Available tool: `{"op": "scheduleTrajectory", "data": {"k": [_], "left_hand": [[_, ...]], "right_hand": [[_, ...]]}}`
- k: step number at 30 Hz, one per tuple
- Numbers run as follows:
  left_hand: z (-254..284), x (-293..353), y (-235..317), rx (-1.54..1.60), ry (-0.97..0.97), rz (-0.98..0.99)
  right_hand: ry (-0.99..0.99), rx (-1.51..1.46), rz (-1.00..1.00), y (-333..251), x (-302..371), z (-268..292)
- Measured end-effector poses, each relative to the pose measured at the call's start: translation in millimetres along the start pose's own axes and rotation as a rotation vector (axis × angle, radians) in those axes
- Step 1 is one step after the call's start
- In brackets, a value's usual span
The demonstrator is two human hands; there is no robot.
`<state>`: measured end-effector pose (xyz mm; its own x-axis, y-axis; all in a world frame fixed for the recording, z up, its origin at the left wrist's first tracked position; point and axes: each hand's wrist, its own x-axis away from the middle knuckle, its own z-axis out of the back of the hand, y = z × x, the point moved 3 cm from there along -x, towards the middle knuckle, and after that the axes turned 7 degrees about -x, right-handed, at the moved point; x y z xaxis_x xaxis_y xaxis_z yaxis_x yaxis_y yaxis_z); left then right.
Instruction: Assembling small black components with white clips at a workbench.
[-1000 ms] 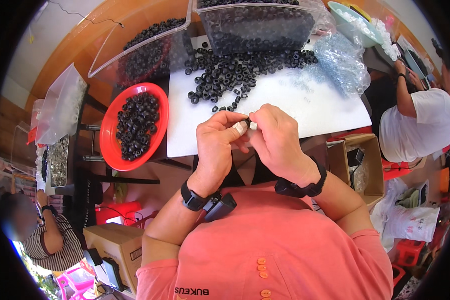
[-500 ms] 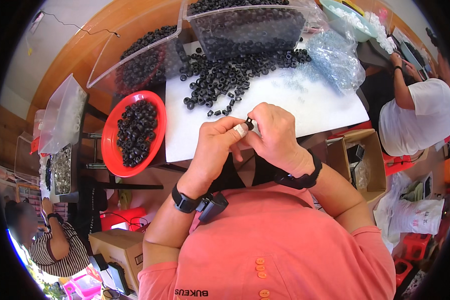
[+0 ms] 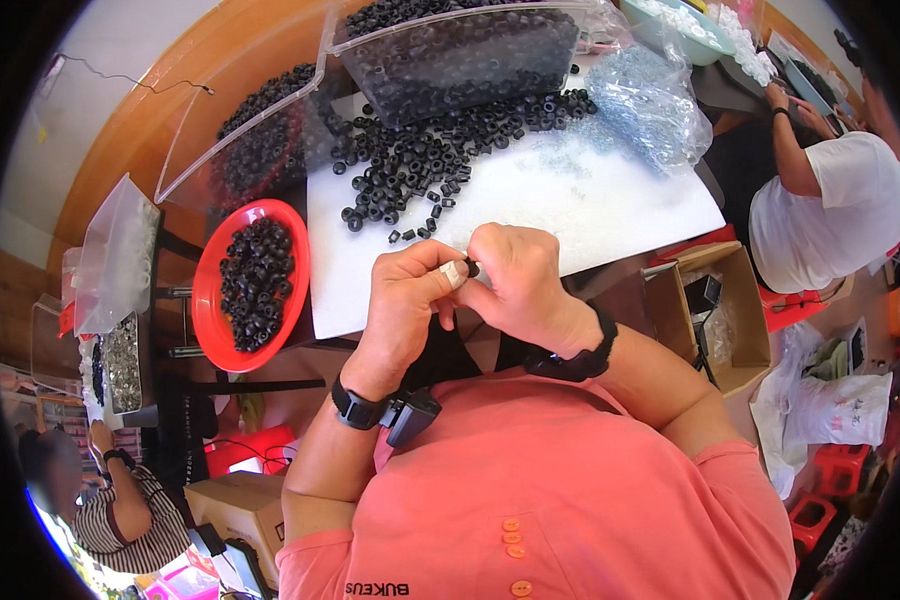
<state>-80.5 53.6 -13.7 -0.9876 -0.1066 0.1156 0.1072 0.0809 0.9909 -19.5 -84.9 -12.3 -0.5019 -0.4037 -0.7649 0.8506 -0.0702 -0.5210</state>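
Just in front of the near edge of a white board (image 3: 610, 215), my hands meet at chest height. My left hand (image 3: 402, 298), with white tape round a finger, pinches a small black plastic piece (image 3: 473, 268). My right hand (image 3: 522, 278) closes on the same piece from the other side, and its fingers cover much of it. Beyond them lies a heap of small black round parts (image 3: 395, 170), with a few loose ones at its near end. To the left, a red oval plate (image 3: 208, 318) holds more black parts.
Clear bins of black parts (image 3: 460, 70) (image 3: 232, 140) stand at the back. A clear bag of bluish bits (image 3: 652, 112) rests at the board's far right. A cardboard box (image 3: 748, 335) sits lower right. Other people (image 3: 825, 205) (image 3: 120, 515) work at both sides.
The view has shifted slightly, so the board and bins appear farther left. My hands stay together on the black piece, which is now more covered by my fingers.
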Motion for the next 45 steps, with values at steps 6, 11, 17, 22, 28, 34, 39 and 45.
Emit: {"op": "scheduleTrajectory", "data": {"k": [6,11,17,22,28,34,39,45], "left_hand": [[-4,-4,4,-0.079,-0.004,-0.020],[2,-3,-3,-0.053,-0.060,-0.057],[-2,1,-1,0.000,0.005,-0.048],[19,23,18,-0.136,0.270,-0.069],[139,45,54,-0.497,0.820,-0.290],[136,23,51,-1.210,0.808,-0.457],[18,-3,35,-1.452,0.411,-0.718],[-50,-50,34,-1.499,0.077,-0.706]], "right_hand": [[-0.234,-0.064,-0.123,1,-12,12],[-0.043,-0.010,0.041,-3,4,1],[-0.010,-0.044,-0.018,-6,4,-1],[-0.173,-0.252,-0.198,-10,1,15],[-0.099,0.499,-0.086,44,-6,84],[-0.188,0.898,-0.236,69,-1,79],[-0.244,0.738,-0.207,56,-5,49],[-0.176,0.728,-0.174,61,-15,62]]}}
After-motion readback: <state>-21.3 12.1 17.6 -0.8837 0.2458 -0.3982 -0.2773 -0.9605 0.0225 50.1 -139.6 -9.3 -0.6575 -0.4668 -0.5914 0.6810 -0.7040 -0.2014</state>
